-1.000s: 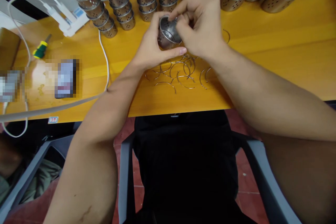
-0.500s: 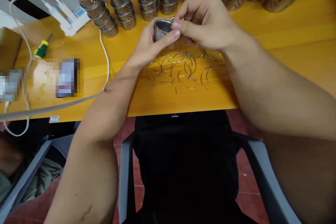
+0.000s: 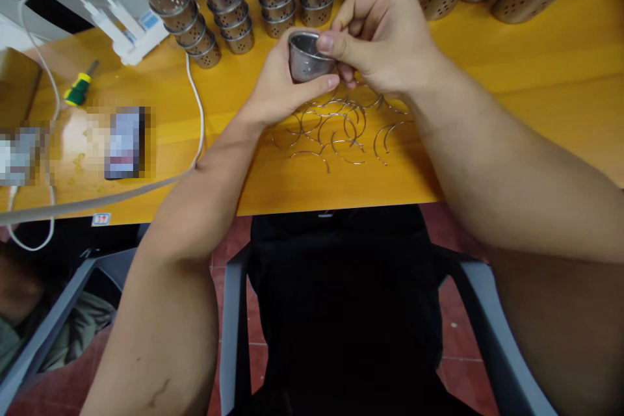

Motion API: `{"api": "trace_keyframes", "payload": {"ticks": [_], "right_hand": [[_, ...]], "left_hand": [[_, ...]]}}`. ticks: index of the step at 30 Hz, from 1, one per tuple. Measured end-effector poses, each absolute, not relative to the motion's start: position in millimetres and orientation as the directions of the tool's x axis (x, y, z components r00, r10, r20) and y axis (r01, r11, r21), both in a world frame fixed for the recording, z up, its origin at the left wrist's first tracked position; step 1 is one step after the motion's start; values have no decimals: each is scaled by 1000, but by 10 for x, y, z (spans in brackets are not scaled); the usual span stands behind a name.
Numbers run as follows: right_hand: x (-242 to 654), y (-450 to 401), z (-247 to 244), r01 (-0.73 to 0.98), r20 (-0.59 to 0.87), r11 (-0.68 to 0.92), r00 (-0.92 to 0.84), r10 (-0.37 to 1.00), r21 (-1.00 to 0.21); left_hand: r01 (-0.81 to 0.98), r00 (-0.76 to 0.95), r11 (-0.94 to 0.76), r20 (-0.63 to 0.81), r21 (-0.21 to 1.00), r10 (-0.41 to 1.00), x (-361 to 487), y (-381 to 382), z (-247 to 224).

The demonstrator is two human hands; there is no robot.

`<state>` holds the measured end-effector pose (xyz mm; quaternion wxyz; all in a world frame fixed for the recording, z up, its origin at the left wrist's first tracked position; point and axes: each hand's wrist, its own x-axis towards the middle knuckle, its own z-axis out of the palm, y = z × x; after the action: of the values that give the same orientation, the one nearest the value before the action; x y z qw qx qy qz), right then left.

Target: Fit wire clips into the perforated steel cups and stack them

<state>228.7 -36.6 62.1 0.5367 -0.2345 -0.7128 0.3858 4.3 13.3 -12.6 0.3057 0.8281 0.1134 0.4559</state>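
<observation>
A small perforated metal cup [image 3: 311,66] is tilted in my left hand [image 3: 275,81], whose fingers wrap round its far side while the thumb stretches below it. My right hand [image 3: 377,39] is closed in a pinch at the cup's right rim, thumb against the fingers. What sits between those fingertips is hidden. Just below both hands, several thin curved metal wires [image 3: 327,120] lie loosely heaped on the wooden table [image 3: 370,192].
Stacks of perforated metal cups [image 3: 231,6] line the back of the table. To the left are a white power strip [image 3: 139,39] with a cable, a green-and-yellow screwdriver [image 3: 78,88] and a blurred phone [image 3: 125,143]. Part of another person shows at the lower left.
The cup has turned so more of its outer wall faces me, and my left thumb has slid down off its rim. My right hand still pinches at the rim.
</observation>
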Motion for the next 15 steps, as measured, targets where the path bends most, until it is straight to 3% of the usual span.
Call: {"api": "trace_keyframes", "payload": {"ticks": [3, 15], "right_hand": [[2292, -363, 633, -88, 584, 595, -349, 733, -799], [2430, -533, 792, -12, 474, 518, -420, 774, -856]], "left_hand": [[-59, 497, -707, 635, 705, 592, 16, 393, -253], [17, 563, -697, 569, 716, 599, -29, 314, -47]]}}
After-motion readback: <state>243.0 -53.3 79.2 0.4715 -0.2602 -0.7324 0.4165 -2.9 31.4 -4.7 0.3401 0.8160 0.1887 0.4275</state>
